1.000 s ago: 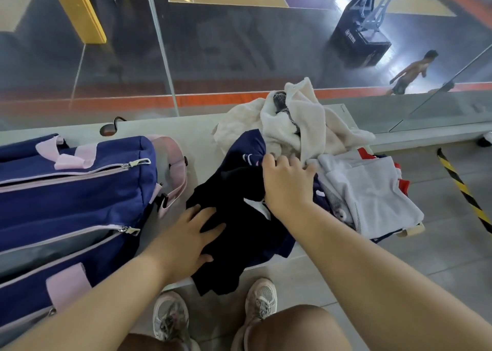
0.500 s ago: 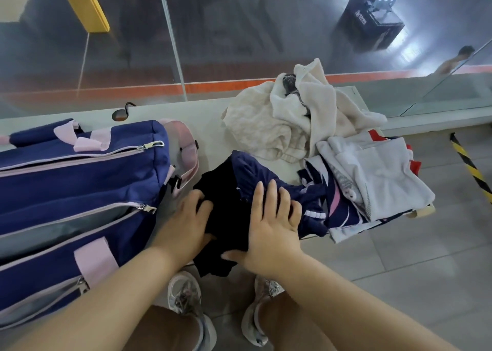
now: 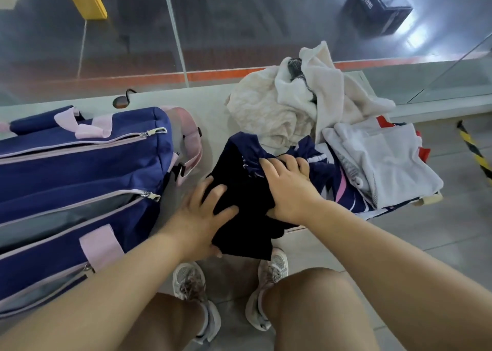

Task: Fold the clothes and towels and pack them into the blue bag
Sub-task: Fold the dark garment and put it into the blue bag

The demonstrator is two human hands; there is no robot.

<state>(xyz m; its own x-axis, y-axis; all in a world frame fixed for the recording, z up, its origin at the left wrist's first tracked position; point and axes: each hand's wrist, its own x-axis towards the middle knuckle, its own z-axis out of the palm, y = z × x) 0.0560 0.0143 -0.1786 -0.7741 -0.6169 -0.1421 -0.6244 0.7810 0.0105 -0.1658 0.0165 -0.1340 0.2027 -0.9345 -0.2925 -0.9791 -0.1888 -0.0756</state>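
Note:
A dark navy garment (image 3: 241, 183) lies bunched on the pale bench (image 3: 210, 103), its lower edge hanging over the front. My left hand (image 3: 205, 215) grips its lower left edge, thumb tucked underneath. My right hand (image 3: 288, 188) presses on its right side, fingers curled into the blue fabric. The blue bag (image 3: 80, 180) with pink straps sits to the left, zips closed. Behind the garment are crumpled cream towels (image 3: 298, 103). To the right lie a white garment (image 3: 383, 164) and a navy striped one (image 3: 343, 191).
A glass wall (image 3: 173, 31) rises right behind the bench. A round hole with a cable (image 3: 121, 101) is in the bench top by the bag. My shoes (image 3: 266, 287) stand on the tiled floor below. Yellow-black tape (image 3: 474, 151) marks the floor at right.
My right hand moved from the front of the dark garment up onto its right side. The left hand slid forward and gripped the lower left edge. The garment is more bunched.

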